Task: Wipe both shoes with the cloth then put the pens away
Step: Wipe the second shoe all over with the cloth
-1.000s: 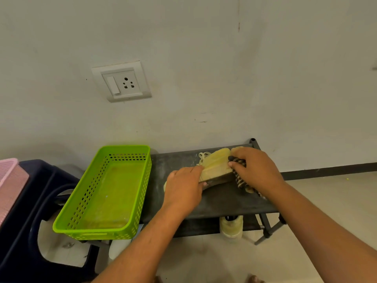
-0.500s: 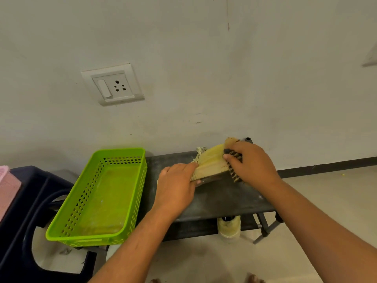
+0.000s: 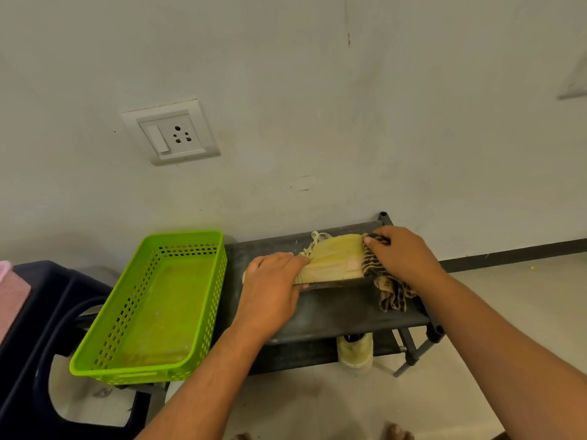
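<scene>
A pale wall with one switch-and-socket plate [image 3: 171, 131] backs a low dark shoe rack [image 3: 333, 315] standing on a light floor; a dark skirting strip [image 3: 514, 254] runs along the wall's foot at right.

Count: two shoes, one cloth, one basket, two hands. No pens can be made out.

Upper shoe [image 3: 333, 262]: yellowish, lying on its side on the rack's top shelf, laces toward the wall, sole toward the viewer. Second shoe [image 3: 355, 350]: same colour, on the lower shelf, mostly hidden by the top shelf's front edge; only one end shows.

Left hand [image 3: 270, 284]: fingers curled over the left end of the upper shoe, gripping it against the shelf. Right hand [image 3: 401, 257]: closed on a brown-and-black striped cloth [image 3: 386, 282], pressing it to the right end of the same shoe; the cloth's loose part hangs down onto the shelf below the hand. The hands and cloth cover both ends of the shoe, so toe and heel cannot be told apart.

Green perforated basket [image 3: 203, 315]: just left of the rack, touching or overlapping its left edge, nothing visible inside. Left of it, a dark blue plastic item [image 3: 38, 312] with a pink object [image 3: 11, 296] on top at the frame edge. Bare toes [image 3: 397, 431] show at the bottom edge.
</scene>
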